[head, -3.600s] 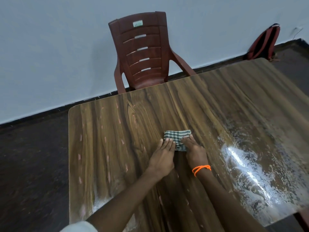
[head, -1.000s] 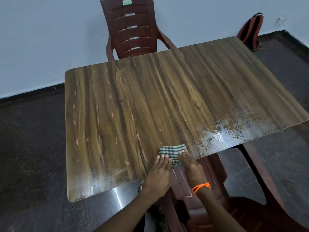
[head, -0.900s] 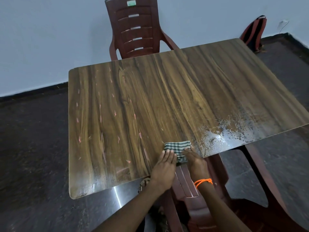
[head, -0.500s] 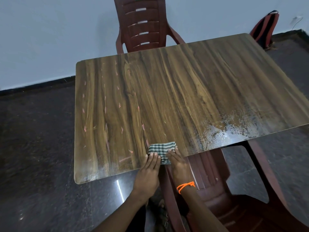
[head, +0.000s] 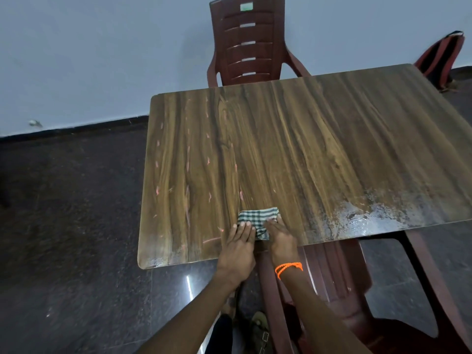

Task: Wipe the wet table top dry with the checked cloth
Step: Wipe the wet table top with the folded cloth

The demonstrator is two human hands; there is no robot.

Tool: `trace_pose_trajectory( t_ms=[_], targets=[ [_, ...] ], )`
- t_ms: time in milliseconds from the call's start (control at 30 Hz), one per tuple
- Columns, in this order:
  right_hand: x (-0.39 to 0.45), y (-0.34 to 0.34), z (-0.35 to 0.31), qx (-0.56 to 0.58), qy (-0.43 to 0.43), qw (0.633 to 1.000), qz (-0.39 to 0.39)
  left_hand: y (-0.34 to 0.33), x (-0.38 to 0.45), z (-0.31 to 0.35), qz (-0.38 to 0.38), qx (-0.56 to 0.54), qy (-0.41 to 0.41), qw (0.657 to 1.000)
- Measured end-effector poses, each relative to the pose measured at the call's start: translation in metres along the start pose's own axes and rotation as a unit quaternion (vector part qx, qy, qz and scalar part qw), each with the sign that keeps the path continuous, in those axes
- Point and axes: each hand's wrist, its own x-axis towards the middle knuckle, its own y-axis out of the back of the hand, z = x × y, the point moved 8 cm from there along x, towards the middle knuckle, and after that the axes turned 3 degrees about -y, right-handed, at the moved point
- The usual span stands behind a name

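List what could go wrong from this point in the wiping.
1. The checked cloth sits at the near edge of the table top under the flat left hand and right hand; another pull toward the person could drag it off.
2. The wet patch lies to the right, apart from the cloth, and may be missed.
3. That water reaches the near edge and could be pushed onto the near chair below.
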Motion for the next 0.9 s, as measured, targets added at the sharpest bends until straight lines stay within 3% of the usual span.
trace_pose_trajectory(
  t_ms=[233, 467, 700, 900],
  targets=[
    [-0.04, -0.009, -0.006, -0.018, 0.053, 0.998, -0.029, -0.031, -0.042, 0.005, -0.024, -0.003, -0.014, 1.0],
    [-0.009, 0.012, 0.016, -0.024, 0.002, 1.0, 0.009, -0.004, -0.003, 0.017, -0.006, 0.011, -0.041, 0.999],
    [0.02, -0.02, -0.027, -0.015, 0.008, 1.0, -0.023, 0.017, 0.006, -0.029, -0.004, 0.009, 0.032, 0.999],
    [-0.02, -0.025, -0.029, -0.02, 0.048, 0.998, -0.031, -0.024, -0.033, -0.028, -0.055, -0.002, 0.031, 0.998]
  ],
)
